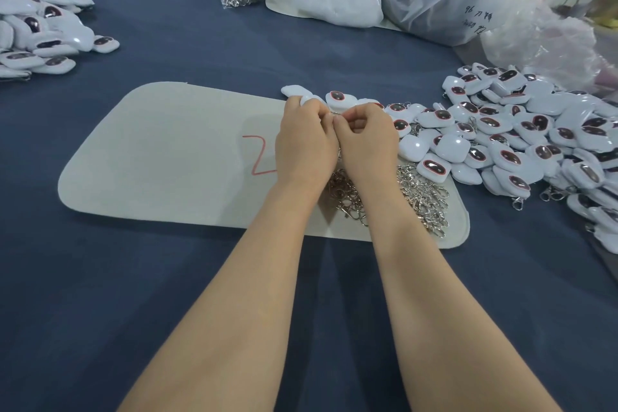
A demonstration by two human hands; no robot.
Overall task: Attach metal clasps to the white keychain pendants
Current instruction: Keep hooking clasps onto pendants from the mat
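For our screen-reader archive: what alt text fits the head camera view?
Two bare hands meet over a pale mat: the left hand grips a white pendant, the right hand pinches a metal clasp against it. Loose clasps lie beneath; pendant piles sit right and far left.

Grey mat (167,160) on blue cloth (100,278)

Left half of the pale grey felt mat (160,157) is wide open. Right side's jammed with a heap of white square pendants (521,140) and silver metal clasps (421,197).
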